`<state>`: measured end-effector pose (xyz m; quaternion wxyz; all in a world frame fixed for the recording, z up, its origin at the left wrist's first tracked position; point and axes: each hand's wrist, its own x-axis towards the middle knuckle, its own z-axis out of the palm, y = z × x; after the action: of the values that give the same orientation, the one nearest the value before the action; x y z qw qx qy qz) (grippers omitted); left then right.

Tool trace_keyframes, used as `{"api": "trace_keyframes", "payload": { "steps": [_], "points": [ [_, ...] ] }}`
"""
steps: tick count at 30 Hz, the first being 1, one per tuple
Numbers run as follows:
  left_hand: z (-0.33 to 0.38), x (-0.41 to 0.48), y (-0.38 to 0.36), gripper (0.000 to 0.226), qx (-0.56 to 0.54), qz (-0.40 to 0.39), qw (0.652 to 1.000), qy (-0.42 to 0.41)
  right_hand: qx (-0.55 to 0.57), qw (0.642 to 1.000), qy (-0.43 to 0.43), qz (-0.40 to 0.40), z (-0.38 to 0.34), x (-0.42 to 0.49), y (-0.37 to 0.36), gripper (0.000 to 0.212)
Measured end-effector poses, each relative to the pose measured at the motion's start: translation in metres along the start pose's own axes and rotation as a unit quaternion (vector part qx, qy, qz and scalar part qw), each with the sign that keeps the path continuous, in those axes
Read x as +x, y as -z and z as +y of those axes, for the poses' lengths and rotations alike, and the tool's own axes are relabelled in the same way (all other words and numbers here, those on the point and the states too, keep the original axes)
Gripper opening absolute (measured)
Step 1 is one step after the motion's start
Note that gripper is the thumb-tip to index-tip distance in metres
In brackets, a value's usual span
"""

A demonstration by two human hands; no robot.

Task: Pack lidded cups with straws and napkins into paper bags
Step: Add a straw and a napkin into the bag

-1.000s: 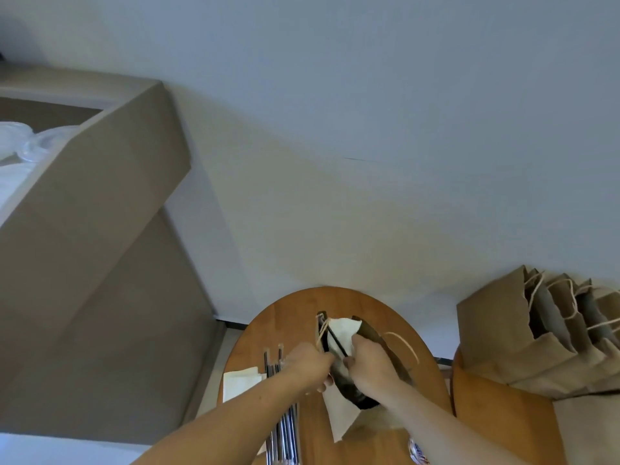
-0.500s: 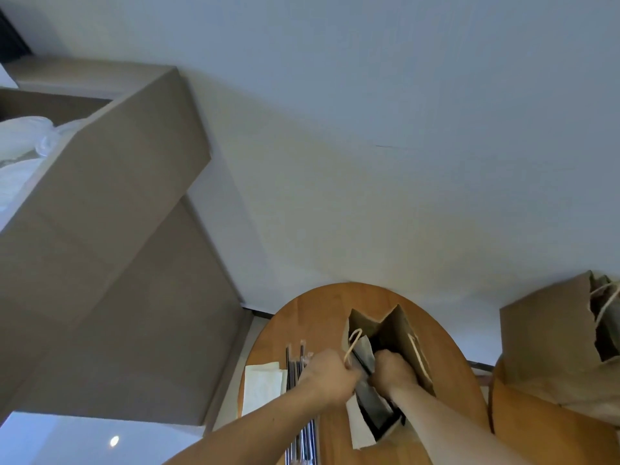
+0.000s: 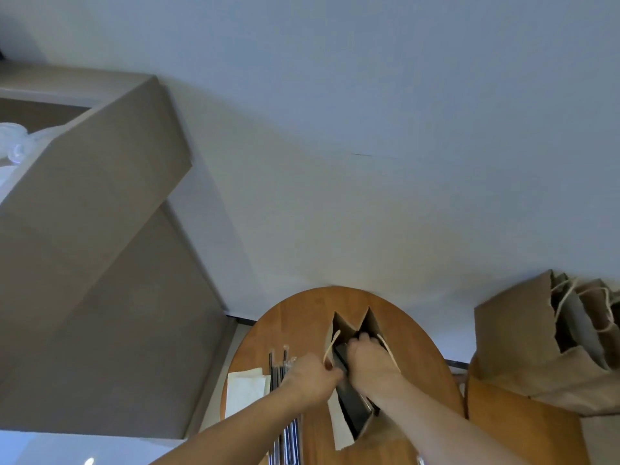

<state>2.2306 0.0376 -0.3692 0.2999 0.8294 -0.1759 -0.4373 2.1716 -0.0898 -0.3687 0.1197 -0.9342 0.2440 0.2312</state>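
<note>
Paper bag (image 3: 370, 325): stands with its mouth spread wide at the middle of the round bench (image 3: 302, 317), both hands at its near rim.
Contents: the inside is dark and partly covered, so I cannot tell whether a cup, straw or napkin is in it.
Progress: judging by the filled bags (image 3: 516, 337) crowded on the neighbouring bench (image 3: 510, 427) to the right, several are packed. This one looks mid-fill.
Left to do: likely finish this bag and set it with the others. More may follow, as supplies remain.
Left hand (image 3: 310, 377): pinches the bag's near-left rim beside the cord handle, holding the mouth apart, forearm reaching in from the near edge.
Right hand (image 3: 370, 362): wrist bent down, fingers dipped into the mouth. Whether they grip anything is hidden.
Straws (image 3: 277, 374): a bundle lying near the bench's left edge, partly under the left hand.
Napkins (image 3: 246, 385): a white stack just left of the straws.
</note>
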Motion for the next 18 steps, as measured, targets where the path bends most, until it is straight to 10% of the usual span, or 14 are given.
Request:
{"api": "trace_keyframes", "payload": {
  "steps": [5, 8, 18],
  "points": [
    [0.000, -0.004, 0.003, 0.024, -0.004, -0.010, 1.000, 0.006, -0.082, 0.980, 0.055, 0.173, 0.017, -0.021, 0.051, 0.038],
    [0.006, -0.010, 0.002, 0.028, -0.019, -0.051, 0.998, 0.016, 0.070, 0.976, -0.007, 0.204, 0.042, -0.024, 0.070, 0.046],
    [0.013, -0.019, -0.020, 0.048, -0.056, -0.166, 0.985, 0.005, 0.510, 0.842, -0.138, -0.111, 0.063, -0.035, 0.000, 0.065]
  ]
}}
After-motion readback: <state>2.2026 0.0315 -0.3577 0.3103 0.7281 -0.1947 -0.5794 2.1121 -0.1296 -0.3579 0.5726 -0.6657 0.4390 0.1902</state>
